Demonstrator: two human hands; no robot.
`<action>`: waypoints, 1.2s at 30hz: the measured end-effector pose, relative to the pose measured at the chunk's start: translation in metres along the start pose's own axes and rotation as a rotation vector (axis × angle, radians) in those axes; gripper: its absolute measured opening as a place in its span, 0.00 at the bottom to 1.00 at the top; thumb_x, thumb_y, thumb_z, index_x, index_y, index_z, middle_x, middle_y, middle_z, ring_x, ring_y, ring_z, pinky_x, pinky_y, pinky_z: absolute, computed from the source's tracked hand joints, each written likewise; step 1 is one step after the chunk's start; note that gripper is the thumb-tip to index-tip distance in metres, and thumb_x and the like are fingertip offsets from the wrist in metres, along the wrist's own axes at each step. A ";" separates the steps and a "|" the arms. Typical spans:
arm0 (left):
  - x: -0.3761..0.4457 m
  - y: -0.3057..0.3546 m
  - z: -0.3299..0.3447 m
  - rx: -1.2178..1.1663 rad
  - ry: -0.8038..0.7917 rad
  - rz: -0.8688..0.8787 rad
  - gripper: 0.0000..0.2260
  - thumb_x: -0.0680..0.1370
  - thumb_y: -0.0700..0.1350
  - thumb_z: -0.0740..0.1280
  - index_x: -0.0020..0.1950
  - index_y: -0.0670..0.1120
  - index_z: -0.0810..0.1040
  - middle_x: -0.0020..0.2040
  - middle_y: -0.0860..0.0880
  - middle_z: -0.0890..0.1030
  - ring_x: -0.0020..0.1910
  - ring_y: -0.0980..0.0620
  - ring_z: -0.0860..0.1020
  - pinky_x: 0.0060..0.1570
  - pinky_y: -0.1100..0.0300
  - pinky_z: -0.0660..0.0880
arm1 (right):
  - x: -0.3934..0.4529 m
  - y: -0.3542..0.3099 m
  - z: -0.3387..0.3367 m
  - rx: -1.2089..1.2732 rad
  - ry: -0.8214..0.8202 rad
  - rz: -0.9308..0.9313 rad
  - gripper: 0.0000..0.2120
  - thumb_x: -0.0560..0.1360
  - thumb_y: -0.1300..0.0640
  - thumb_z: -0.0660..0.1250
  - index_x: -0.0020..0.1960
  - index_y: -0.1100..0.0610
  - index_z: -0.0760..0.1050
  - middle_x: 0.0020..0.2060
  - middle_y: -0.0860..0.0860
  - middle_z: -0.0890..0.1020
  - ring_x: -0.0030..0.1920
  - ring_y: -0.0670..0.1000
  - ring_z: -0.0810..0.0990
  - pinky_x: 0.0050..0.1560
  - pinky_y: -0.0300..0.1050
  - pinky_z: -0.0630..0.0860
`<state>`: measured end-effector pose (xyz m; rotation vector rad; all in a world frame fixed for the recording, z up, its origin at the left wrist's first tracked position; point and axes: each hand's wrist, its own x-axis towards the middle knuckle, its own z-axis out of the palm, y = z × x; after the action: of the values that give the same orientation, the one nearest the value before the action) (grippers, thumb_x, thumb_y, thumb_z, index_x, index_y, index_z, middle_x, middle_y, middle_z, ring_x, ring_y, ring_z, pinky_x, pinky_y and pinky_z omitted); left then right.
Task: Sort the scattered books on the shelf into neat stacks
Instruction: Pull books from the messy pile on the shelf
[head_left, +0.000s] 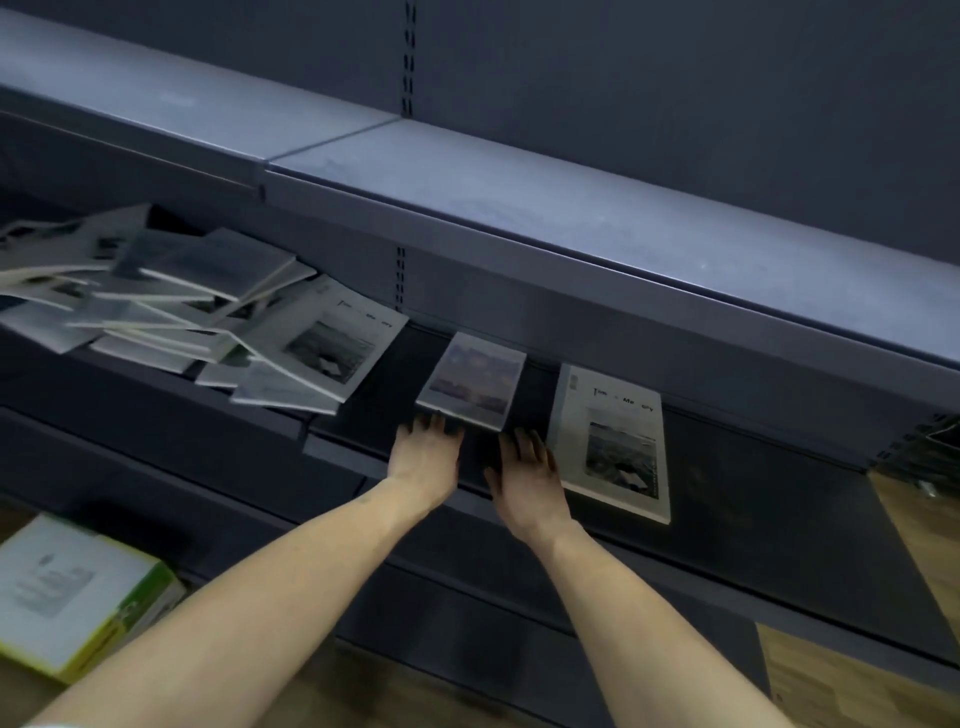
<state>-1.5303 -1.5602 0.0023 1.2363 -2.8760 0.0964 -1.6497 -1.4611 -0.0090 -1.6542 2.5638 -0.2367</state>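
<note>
I judge I am early in the job: 2 stacks are begun on the dark shelf (727, 499), a small purple-covered stack (474, 379) and a white-covered stack (613, 441) just beside it. My left hand (427, 447) lies flat, fingers straight, tips touching the purple stack's near edge, and my right hand (527, 467) rests flat and holds nothing between the 2. The messy pile (197, 306) to the left is unsorted, so most of the work remains.

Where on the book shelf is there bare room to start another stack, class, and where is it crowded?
Bare shelf lies right of the large white book, and a narrower strip between the small book and the scattered pile. The left end is crowded with overlapping books.
</note>
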 end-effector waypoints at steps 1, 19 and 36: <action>0.002 -0.016 0.002 0.014 -0.001 0.008 0.22 0.79 0.47 0.62 0.74 0.50 0.65 0.70 0.42 0.68 0.65 0.40 0.69 0.58 0.48 0.69 | 0.008 -0.014 0.003 0.005 -0.003 0.008 0.28 0.83 0.47 0.54 0.79 0.57 0.53 0.78 0.56 0.54 0.78 0.58 0.50 0.77 0.53 0.50; 0.062 -0.258 0.017 0.110 -0.160 -0.036 0.50 0.67 0.77 0.57 0.80 0.52 0.45 0.79 0.39 0.40 0.75 0.34 0.36 0.69 0.32 0.34 | 0.120 -0.211 0.045 0.096 -0.079 -0.080 0.29 0.83 0.47 0.55 0.80 0.53 0.50 0.79 0.54 0.53 0.78 0.56 0.49 0.77 0.51 0.51; 0.094 -0.284 0.003 0.116 -0.201 -0.102 0.31 0.78 0.51 0.65 0.78 0.46 0.57 0.78 0.38 0.47 0.77 0.34 0.45 0.74 0.40 0.51 | 0.191 -0.215 0.053 0.132 -0.176 -0.153 0.42 0.72 0.31 0.61 0.77 0.44 0.46 0.77 0.49 0.51 0.71 0.61 0.65 0.64 0.58 0.73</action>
<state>-1.3890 -1.8234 0.0174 1.4918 -3.0054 0.1480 -1.5276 -1.7260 -0.0211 -1.7392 2.2484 -0.2516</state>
